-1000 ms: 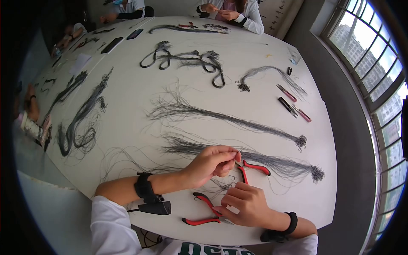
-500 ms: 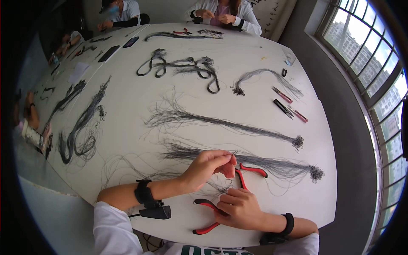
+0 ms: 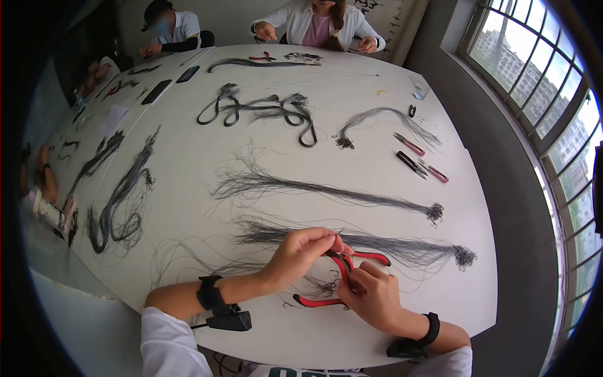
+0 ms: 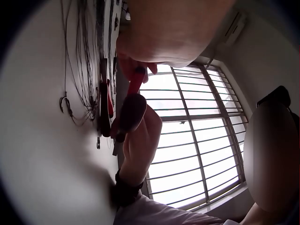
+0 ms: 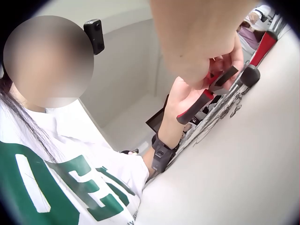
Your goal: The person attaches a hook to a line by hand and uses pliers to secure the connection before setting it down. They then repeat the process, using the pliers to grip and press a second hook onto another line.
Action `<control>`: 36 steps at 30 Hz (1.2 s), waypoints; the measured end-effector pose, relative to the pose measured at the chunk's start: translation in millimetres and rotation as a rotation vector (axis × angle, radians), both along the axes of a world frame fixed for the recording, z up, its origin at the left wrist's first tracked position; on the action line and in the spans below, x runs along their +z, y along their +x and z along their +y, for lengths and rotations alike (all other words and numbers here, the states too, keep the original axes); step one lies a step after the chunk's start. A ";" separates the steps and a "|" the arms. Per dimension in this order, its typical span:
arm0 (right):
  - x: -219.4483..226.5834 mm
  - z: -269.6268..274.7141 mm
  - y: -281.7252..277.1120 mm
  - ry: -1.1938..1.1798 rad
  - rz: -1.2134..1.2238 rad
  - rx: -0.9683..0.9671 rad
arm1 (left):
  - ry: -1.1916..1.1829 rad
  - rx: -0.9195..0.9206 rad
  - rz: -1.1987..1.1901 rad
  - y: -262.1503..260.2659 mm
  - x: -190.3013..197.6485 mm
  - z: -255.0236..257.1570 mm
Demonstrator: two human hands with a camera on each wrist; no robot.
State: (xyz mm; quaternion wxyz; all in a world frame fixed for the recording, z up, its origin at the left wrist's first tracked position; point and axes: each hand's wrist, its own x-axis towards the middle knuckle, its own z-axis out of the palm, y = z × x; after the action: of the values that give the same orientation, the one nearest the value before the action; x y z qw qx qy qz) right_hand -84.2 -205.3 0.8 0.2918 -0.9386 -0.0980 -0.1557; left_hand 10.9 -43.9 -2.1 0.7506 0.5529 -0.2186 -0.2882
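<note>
In the head view my left hand (image 3: 295,261) pinches a thin dark piece (image 3: 340,233) between thumb and index finger; what it is cannot be told. My right hand (image 3: 375,298), just right of and nearer than the left, grips red-and-black pliers (image 3: 317,302), one handle jutting left. A second pair (image 3: 372,256) lies by the left fingertips, its head partly hidden. Below the left hand is a small tangle of dark hooks (image 3: 326,288) with loose strands. In the right wrist view metal jaws stand close to the left hand's fingers.
Beyond the hands two long bundles of dark strands (image 3: 326,190) (image 3: 402,244) lie on the white table (image 3: 188,207), hooks at their right ends. Coiled strands (image 3: 229,113), snips (image 3: 411,164) and phones (image 3: 156,92) lie farther off. Other people sit at the far side and left.
My right hand has lifted and turned the pliers, moving them up toward my left hand. The left hand still pinches the thin piece. The head view has shifted slightly.
</note>
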 end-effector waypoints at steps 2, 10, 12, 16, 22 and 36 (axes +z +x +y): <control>0.6 -0.1 0.4 0.007 -0.011 0.002 | -0.009 -0.005 0.000 -0.8 2.3 0.1; 2.4 -5.2 5.6 -0.043 0.007 0.011 | -0.032 -0.031 -0.047 -2.2 6.6 0.1; 2.2 -5.8 7.5 -0.056 -0.041 0.075 | 0.031 -0.066 -0.057 -2.4 9.8 1.5; 4.3 -4.9 8.0 -0.055 -0.027 0.098 | 0.051 -0.084 -0.076 -2.0 14.0 3.4; 7.2 -4.7 6.5 -0.135 -0.107 0.149 | -0.008 -0.131 0.021 -1.0 18.4 4.8; 7.9 1.5 -3.2 -0.235 -0.174 0.177 | 0.096 -0.112 -0.011 -13.2 25.3 5.1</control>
State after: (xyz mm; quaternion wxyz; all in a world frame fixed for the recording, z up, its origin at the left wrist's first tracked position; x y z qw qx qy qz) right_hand -87.4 -203.8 8.8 0.1829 -0.9370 -0.2229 -0.1973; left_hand -2.4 -38.9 23.3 0.7045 0.5769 -0.2392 -0.3371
